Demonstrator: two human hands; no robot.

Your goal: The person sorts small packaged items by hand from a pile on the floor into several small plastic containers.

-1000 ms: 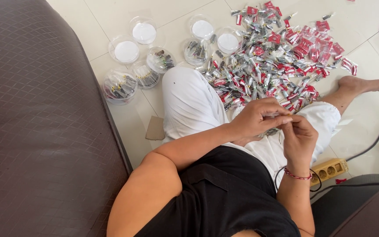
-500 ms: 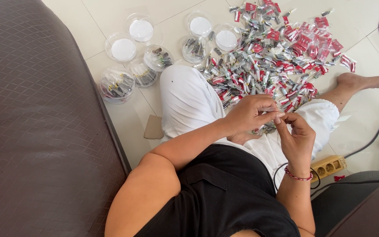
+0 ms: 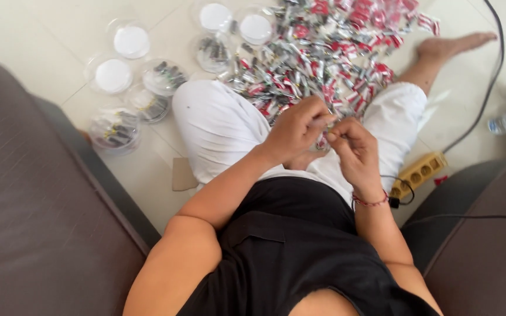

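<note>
Pale floor tiles carry a heap of red-and-silver packets (image 3: 329, 58). Nearer the person than that heap, both hands have stayed together: left hand (image 3: 294, 131) and right hand (image 3: 349, 146) fingers pinch one small packet (image 3: 322, 124), apparently mid-handling.

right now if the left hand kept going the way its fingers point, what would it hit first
Most likely the right hand: the left hand points right, fingertips almost meeting it over the lap, with a small item I can't make out between them.
</note>
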